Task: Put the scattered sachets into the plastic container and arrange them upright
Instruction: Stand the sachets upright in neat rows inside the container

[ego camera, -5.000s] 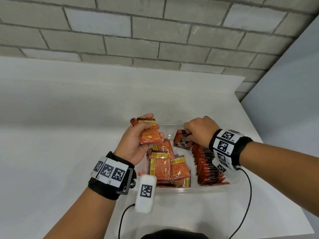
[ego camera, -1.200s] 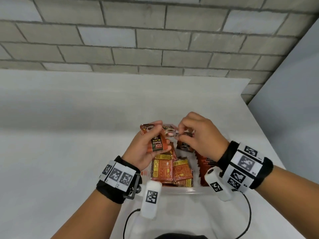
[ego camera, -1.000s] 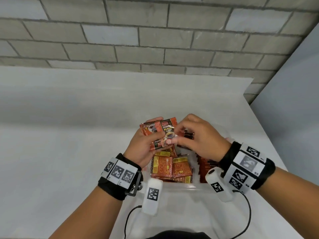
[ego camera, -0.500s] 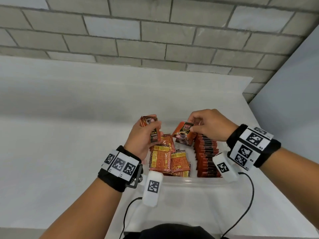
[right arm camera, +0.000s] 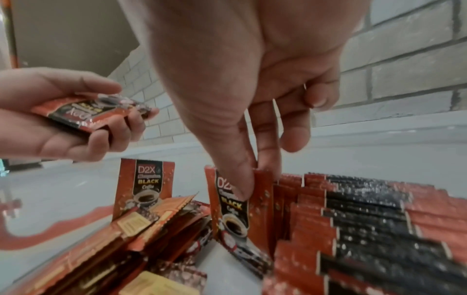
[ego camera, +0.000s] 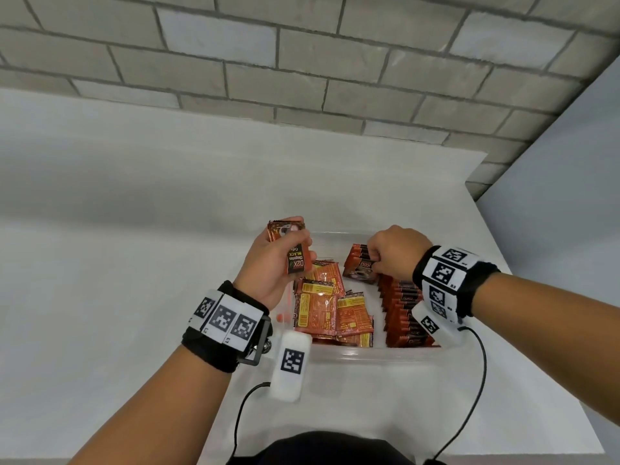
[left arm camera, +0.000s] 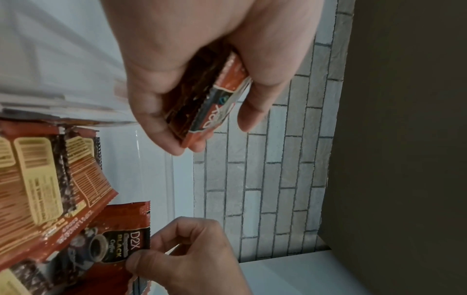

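Note:
A clear plastic container (ego camera: 369, 355) stands on the table in front of me. Orange-and-black coffee sachets stand upright in a row (ego camera: 402, 307) along its right side. Several more sachets (ego camera: 325, 310) lie flat in its left half. My left hand (ego camera: 295, 239) grips a small stack of sachets (ego camera: 297, 261) above the container's far left corner. My right hand (ego camera: 374, 260) pinches one sachet (ego camera: 360, 271) by its top edge at the far end of the row. In the right wrist view, thumb and forefinger hold this sachet (right arm camera: 232, 209) upright against the row (right arm camera: 366, 219).
The white table (ego camera: 134, 263) runs far to the left and back to a grey brick wall (ego camera: 302, 62). A grey panel (ego camera: 570, 196) closes the right side. Black cables (ego camera: 469, 414) hang from both wrist cameras near the table's front edge.
My right hand took one sachet from the stack in my left hand and carried it right and down to the row's far end. My left hand stayed, still holding the rest.

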Motion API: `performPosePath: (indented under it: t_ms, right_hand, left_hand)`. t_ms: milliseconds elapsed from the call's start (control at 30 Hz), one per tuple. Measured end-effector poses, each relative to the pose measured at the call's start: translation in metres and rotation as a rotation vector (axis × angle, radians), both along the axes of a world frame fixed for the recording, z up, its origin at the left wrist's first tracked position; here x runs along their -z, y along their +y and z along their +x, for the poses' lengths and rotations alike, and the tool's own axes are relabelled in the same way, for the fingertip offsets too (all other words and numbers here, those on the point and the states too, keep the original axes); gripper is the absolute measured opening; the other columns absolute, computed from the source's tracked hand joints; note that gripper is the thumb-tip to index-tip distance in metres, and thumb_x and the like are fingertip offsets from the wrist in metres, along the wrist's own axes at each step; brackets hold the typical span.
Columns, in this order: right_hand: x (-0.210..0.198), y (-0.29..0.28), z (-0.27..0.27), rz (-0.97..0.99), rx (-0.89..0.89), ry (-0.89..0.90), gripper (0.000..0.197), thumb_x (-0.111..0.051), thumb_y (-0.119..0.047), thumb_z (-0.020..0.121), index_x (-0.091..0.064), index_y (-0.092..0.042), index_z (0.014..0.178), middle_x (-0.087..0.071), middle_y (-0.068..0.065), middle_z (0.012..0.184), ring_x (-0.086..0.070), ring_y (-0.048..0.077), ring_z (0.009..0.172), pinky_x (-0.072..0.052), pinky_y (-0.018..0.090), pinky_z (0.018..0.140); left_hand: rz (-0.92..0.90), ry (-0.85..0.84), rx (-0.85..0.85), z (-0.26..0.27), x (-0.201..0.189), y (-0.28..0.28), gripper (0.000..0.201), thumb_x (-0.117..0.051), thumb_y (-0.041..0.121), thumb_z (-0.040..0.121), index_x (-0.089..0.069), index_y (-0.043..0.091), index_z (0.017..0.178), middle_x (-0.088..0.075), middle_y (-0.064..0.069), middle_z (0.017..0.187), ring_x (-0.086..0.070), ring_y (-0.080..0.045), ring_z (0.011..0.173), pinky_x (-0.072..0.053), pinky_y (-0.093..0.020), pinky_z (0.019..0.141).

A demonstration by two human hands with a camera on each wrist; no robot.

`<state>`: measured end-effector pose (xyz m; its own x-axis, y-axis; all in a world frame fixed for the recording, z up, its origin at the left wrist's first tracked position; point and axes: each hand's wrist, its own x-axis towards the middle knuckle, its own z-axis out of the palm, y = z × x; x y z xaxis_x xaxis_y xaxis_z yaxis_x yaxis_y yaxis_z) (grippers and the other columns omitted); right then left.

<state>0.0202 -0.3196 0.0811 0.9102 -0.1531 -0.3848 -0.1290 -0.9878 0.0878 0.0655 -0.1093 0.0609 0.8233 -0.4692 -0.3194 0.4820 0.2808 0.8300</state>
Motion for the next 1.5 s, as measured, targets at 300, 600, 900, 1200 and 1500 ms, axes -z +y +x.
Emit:
performPosePath:
  t_ms: [300,600,900,1200,1500]
  right_hand:
    - [0.007,0.006,0.003,-0.174,-0.073,0.082,0.013,-0.056,-0.013,0.087,-0.065,-0.009,0.095,-0.065,0.008,0.094,-0.061,0.024,0.076,-0.04,0.027,0.06]
    - [0.004,0.005,0.002,-0.173,-0.083,0.063,0.012,-0.055,-0.016,0.089,-0.063,-0.01,0.097,-0.065,0.007,0.094,-0.054,0.021,0.072,-0.033,0.026,0.056]
    - [0.001,0.001,0.0,-0.105,-0.058,0.025,0.023,-0.064,-0.031,0.087,-0.059,-0.014,0.101,-0.062,0.004,0.097,-0.053,0.019,0.077,-0.037,0.028,0.064]
    - [0.001,-0.001,0.0,-0.115,-0.076,-0.017,0.019,-0.062,-0.028,0.089,-0.061,-0.01,0.094,-0.065,0.006,0.09,-0.056,0.021,0.073,-0.038,0.028,0.062]
    - [-0.01,-0.007,-0.004,0.113,0.021,-0.16,0.028,-0.058,-0.044,0.089,-0.058,-0.02,0.102,-0.061,-0.002,0.096,-0.055,0.016,0.081,-0.039,0.027,0.068]
  left_hand:
    - [0.003,0.007,0.032,0.003,-0.001,0.002,0.013,-0.059,0.013,0.092,-0.06,0.016,0.104,-0.064,-0.005,0.083,-0.065,-0.017,0.069,-0.055,-0.032,0.063]
    - [0.012,0.02,0.032,0.002,-0.003,0.001,0.011,-0.059,0.013,0.092,-0.06,0.015,0.102,-0.063,-0.007,0.084,-0.065,-0.019,0.07,-0.055,-0.032,0.063]
    - [-0.027,0.082,0.027,-0.002,-0.007,0.0,0.014,-0.056,0.014,0.093,-0.056,0.008,0.106,-0.061,-0.01,0.082,-0.067,-0.022,0.063,-0.058,-0.032,0.057]
    - [-0.006,0.078,0.046,-0.001,-0.003,-0.003,0.019,-0.057,0.015,0.092,-0.056,0.006,0.11,-0.063,-0.009,0.081,-0.068,-0.023,0.066,-0.058,-0.036,0.064]
    - [-0.078,0.109,0.12,-0.001,-0.003,-0.004,0.024,-0.047,0.002,0.093,-0.06,0.01,0.111,-0.069,-0.015,0.089,-0.07,-0.032,0.077,-0.058,-0.041,0.072]
